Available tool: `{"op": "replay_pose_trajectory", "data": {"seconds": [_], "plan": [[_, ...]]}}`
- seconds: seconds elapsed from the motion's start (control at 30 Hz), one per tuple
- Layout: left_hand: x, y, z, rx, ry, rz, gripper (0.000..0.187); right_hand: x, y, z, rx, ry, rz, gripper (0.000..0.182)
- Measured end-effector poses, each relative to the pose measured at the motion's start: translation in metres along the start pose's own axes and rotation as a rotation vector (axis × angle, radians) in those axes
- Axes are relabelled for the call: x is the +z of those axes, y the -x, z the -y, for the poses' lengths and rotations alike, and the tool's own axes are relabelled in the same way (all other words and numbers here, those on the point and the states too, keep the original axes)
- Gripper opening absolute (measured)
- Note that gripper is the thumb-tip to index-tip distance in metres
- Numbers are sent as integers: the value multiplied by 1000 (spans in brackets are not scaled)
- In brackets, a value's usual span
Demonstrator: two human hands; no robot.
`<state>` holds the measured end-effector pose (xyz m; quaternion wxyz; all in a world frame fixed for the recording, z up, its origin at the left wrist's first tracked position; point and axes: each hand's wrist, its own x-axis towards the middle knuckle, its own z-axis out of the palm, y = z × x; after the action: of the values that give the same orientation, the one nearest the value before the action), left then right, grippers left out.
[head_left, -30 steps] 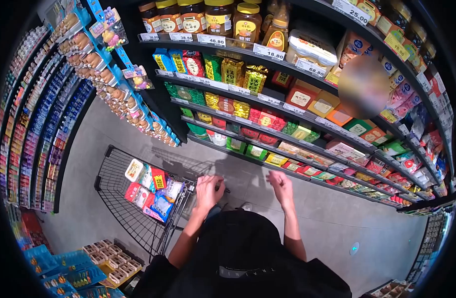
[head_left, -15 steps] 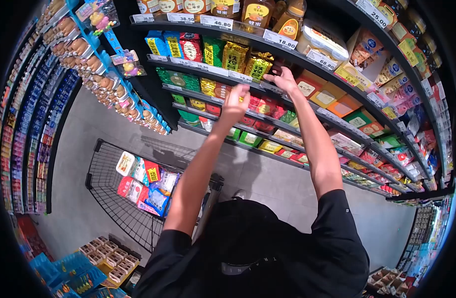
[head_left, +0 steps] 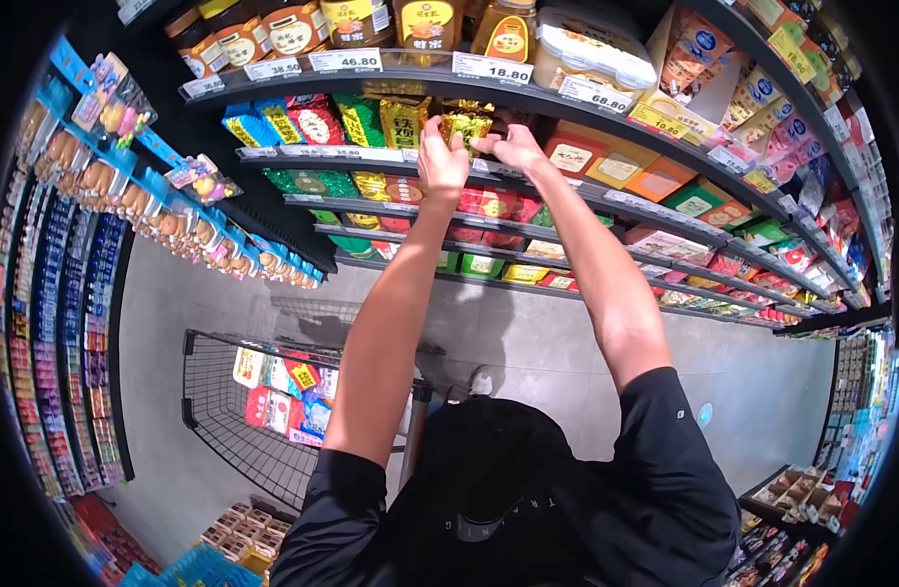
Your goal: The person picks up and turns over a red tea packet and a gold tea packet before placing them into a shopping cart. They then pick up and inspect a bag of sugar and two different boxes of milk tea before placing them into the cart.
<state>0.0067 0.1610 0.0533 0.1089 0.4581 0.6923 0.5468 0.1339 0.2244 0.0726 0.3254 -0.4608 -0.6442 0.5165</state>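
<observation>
On the second shelf level, a shiny gold tea packet (head_left: 466, 121) stands between my two hands. My left hand (head_left: 442, 164) is at its left side, thumb against the front and fingers up along the edge. My right hand (head_left: 517, 154) meets it from the right, fingertips on its lower front corner; part of that hand is in the shadow of the shelf. Another gold packet with large dark characters (head_left: 404, 123) sits just left of my left hand, beside a green packet (head_left: 358, 119).
Honey jars (head_left: 430, 24) and a clear-lidded tub (head_left: 596, 54) line the shelf above. Orange and red boxes (head_left: 621, 168) stand to the right. A black wire cart (head_left: 234, 430) holding several packages is at lower left. Blue hanging toy packs (head_left: 175, 210) jut out on the left.
Both hands have closed in on the gold packet, my left hand rising to its left side. The view has shifted, so the shelves appear further left and the cart lower.
</observation>
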Motion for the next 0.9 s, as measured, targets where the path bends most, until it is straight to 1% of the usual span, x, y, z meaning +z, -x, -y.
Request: {"op": "replay_pose_trajectory", "data": {"seconds": [0.07, 0.1, 0.13, 0.2, 0.23, 0.27, 0.33, 0.37, 0.4, 0.47, 0.5, 0.53, 0.6, 0.63, 0.67, 0.73, 0.77, 0.8, 0.87, 0.9], "plan": [[-3, 2, -9, -60, 29, 36, 44, 0, -1, -11, -44, -42, -17, 70], [-2, 2, -6, -57, 17, 46, 44, -2, 0, -13, -62, -19, -19, 70], [0, 0, -3, -49, 13, 49, 44, -5, -3, -14, -65, -26, -25, 70], [2, 0, 3, -7, 224, 85, 45, -10, -2, -20, -67, -46, 7, 70], [3, -2, 5, 39, 244, 83, 43, -14, 0, -23, -171, 19, -25, 63], [6, -2, 6, 43, 243, 90, 43, -16, 1, -26, -171, 15, -32, 63], [6, -4, -6, -54, 303, 102, 43, -15, 10, -15, -182, -143, -55, 61], [7, -6, -11, -71, 329, 90, 40, -17, 13, -7, -144, -184, -12, 61], [8, -11, -13, -62, 330, 97, 40, -18, 13, -5, -148, -188, -22, 61], [6, -18, -16, -108, 455, 203, 34, -19, 16, -2, -102, -232, -34, 57], [-2, -16, -29, -127, 403, 238, 32, -20, 30, 16, -17, -58, -125, 49], [-1, -16, -31, -125, 400, 245, 32, -20, 34, 23, -15, -63, -131, 49], [1, -19, -31, -140, 446, 277, 33, -19, 38, 29, 65, -185, -145, 64], [3, -20, -29, -89, 384, 285, 39, -19, 33, 25, 77, -277, -102, 62], [3, -19, -26, -87, 380, 286, 39, -18, 31, 21, 77, -282, -102, 62], [-12, -10, -45, -172, 486, 374, 45, -16, 34, 27, 195, -335, -84, 63], [-17, -7, -44, -172, 544, 438, 53, -10, 43, 32, 181, -323, -206, 64], [-24, -2, -47, -168, 540, 442, 53, -5, 53, 33, 179, -328, -210, 64], [-43, 11, -57, -300, 574, 511, 54, 0, 68, 35, 123, -373, -245, 60], [-52, 18, -52, -281, 604, 571, 55, 1, 77, 28, 65, -556, -121, 52]]}}
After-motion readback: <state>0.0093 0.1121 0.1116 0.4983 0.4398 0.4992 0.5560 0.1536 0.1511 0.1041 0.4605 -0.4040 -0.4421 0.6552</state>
